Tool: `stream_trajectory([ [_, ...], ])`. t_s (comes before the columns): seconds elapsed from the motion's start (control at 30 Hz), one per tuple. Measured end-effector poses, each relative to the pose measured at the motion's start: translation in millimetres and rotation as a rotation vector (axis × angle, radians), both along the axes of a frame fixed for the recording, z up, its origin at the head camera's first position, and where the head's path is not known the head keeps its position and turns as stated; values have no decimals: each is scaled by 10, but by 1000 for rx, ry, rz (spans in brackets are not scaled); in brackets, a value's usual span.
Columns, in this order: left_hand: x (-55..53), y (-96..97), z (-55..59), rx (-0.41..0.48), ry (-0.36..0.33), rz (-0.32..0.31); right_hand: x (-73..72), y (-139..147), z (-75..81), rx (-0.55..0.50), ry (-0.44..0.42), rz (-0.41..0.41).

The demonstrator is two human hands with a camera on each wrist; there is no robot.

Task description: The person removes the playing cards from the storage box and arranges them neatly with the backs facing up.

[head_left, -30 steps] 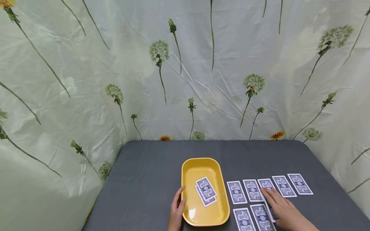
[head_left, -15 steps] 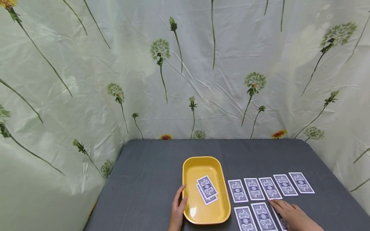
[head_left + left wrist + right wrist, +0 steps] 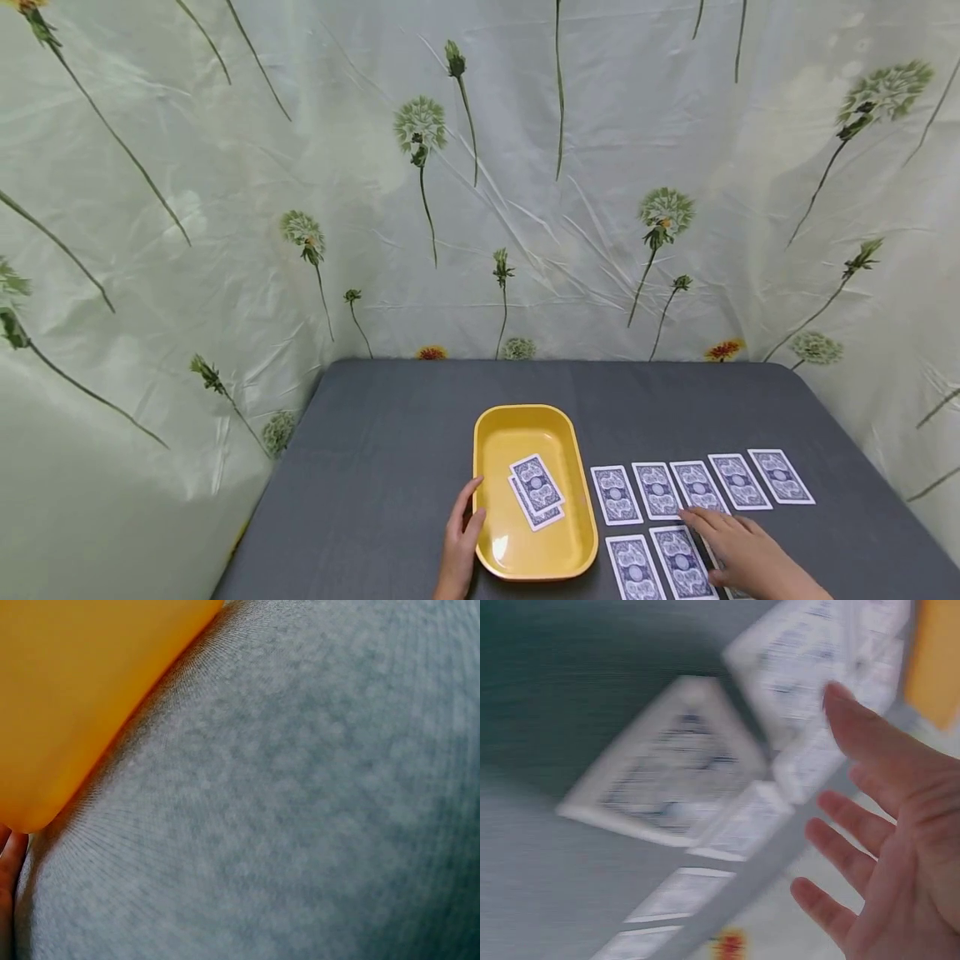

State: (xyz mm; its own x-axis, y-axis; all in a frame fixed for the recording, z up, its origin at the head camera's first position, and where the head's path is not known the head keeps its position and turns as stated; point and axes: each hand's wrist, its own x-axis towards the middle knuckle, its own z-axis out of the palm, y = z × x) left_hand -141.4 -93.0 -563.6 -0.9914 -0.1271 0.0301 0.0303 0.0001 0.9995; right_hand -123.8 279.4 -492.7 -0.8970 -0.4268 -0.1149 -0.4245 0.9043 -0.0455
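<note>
A yellow tray [image 3: 525,429] holds two overlapping playing cards [image 3: 537,485], backs up. My left hand [image 3: 457,540] rests against the tray's left side, its thumb and index finger at the rim. In the left wrist view only some fingers [image 3: 10,870] show beside the tray wall [image 3: 97,697]. Right of the tray my right hand [image 3: 742,550] hovers over the cards with fingers extended, and nothing shows in its grasp. Beneath it lies a card mostly hidden by the hand. Next to that is another face-down card [image 3: 682,560]. Blurred cards [image 3: 679,769] fill the right wrist view.
A row of several face-down cards [image 3: 738,482] lies across the right of the dark grey table [image 3: 390,467]. Nearer to me, another card [image 3: 635,568] lies close to the tray's right side. A flower-printed curtain [image 3: 480,208] hangs behind the table.
My right hand slid toward me along the third column with a card beneath it, then lifted and shifted slightly left. The upper third card came into fuller view. My left hand stayed at the tray.
</note>
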Motion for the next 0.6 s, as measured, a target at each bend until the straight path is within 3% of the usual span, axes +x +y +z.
stream_trajectory([
  [0.2, -3, 2, 14, -11, -22, 10, -225, -536, 372, -88, 224, -5],
  [0.37, -9, 1, 17, -32, -50, 16, -441, -1000, 423, -201, 331, 29],
  [0.47, -12, 1, 19, -34, -63, 12, -548, -1239, 352, -255, 337, 70],
  [0.6, -12, -4, 28, -28, -67, 9, -659, -1503, 270, -288, 242, 137],
])
